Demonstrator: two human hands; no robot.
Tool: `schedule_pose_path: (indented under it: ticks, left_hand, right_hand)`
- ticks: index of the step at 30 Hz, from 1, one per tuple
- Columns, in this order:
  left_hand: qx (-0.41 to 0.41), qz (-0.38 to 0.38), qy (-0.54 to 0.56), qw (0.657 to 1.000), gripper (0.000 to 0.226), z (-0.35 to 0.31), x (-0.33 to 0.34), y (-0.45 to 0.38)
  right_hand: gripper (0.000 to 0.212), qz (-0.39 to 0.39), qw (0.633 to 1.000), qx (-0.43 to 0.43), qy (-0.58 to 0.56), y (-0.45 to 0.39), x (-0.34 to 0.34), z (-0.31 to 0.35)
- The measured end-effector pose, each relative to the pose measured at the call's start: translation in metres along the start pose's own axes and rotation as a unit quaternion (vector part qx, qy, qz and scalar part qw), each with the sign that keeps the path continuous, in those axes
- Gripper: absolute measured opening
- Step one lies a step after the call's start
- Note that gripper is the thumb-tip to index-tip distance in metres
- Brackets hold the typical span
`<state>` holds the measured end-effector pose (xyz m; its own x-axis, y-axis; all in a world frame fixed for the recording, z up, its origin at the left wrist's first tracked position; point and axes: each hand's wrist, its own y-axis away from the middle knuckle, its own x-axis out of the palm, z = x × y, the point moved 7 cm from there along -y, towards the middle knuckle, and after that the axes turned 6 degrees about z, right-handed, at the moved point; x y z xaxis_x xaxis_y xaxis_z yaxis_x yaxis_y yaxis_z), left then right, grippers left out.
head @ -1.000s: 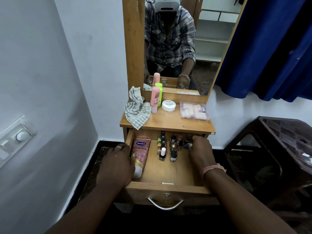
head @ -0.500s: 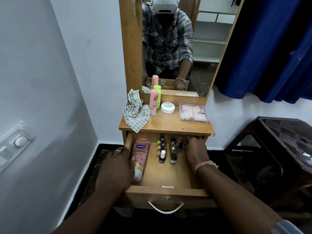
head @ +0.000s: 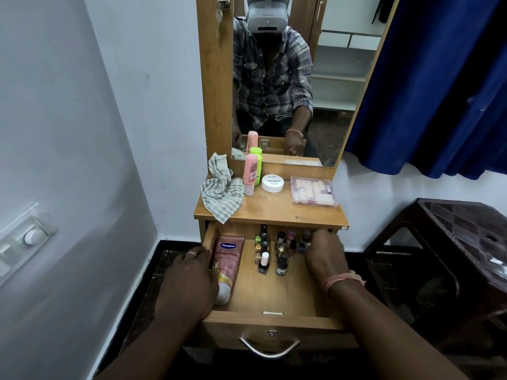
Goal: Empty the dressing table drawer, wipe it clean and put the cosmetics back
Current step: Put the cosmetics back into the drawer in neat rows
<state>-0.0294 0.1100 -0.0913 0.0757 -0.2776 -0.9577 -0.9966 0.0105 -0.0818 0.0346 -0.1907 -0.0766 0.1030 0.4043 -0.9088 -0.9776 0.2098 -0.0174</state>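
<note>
- The wooden pull-out drawer [head: 274,319] of the dressing table stands open, with its curved metal handle [head: 269,349] at the front
- The left hand [head: 189,283] grips the drawer's left wall, fingers curled over the edge, beside the pink Vaseline tube [head: 227,267] lying flat inside
- The right hand [head: 323,253] reaches to the drawer's back right corner among the small nail polish bottles [head: 274,250]; whether it pinches one cannot be told
- A checked grey cloth [head: 222,193], a tall pink bottle [head: 251,171], a round white jar [head: 272,183] and a clear plastic box [head: 314,191] sit on the tabletop
</note>
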Motion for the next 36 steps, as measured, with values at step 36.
schedule_pose_path:
  ticks: [36]
  left_hand:
    - [0.012,-0.007,0.003,1.000,0.022,0.000,0.004,-0.003]
  right_hand:
    - [0.031,-0.035,0.899,0.214,-0.381,-0.021,-0.070,-0.068]
